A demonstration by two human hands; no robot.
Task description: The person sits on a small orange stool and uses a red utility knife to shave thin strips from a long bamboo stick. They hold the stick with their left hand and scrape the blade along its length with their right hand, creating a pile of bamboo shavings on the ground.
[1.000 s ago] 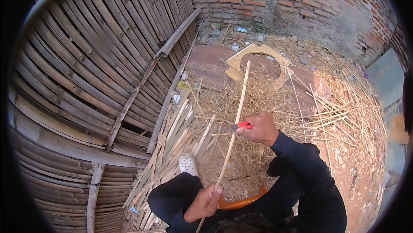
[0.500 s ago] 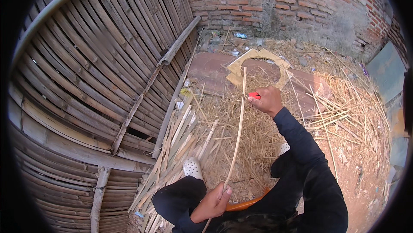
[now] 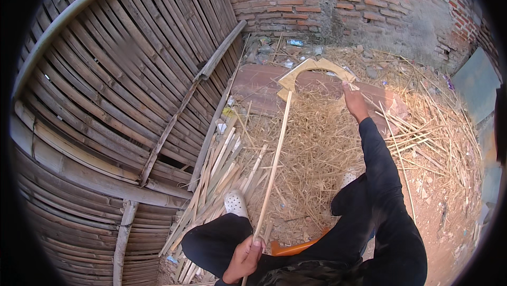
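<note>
My left hand [image 3: 244, 259] is closed around the lower part of a long, pale bamboo strip [image 3: 275, 160]. The strip slants up and away from me, its far end close to a yellowish wooden board with a round cut-out [image 3: 311, 65]. Stretched forward, my right hand [image 3: 356, 101] is by the right arm of that board, clear of the strip. Its fingers are curled, and whatever they hold is hidden; the red-handled tool does not show now.
Split bamboo strips [image 3: 219, 172] lie in a pile beside my left shoe [image 3: 235, 203]. Shavings [image 3: 311, 164] cover the ground between my legs. A slatted bamboo wall [image 3: 121, 80] rises at left, a brick wall [image 3: 285, 1] behind. Something orange [image 3: 296, 248] sits beneath me.
My right hand has left the strip and moved right and forward to the board; the red tool has gone from sight. My left hand and the strip have shifted slightly left and down.
</note>
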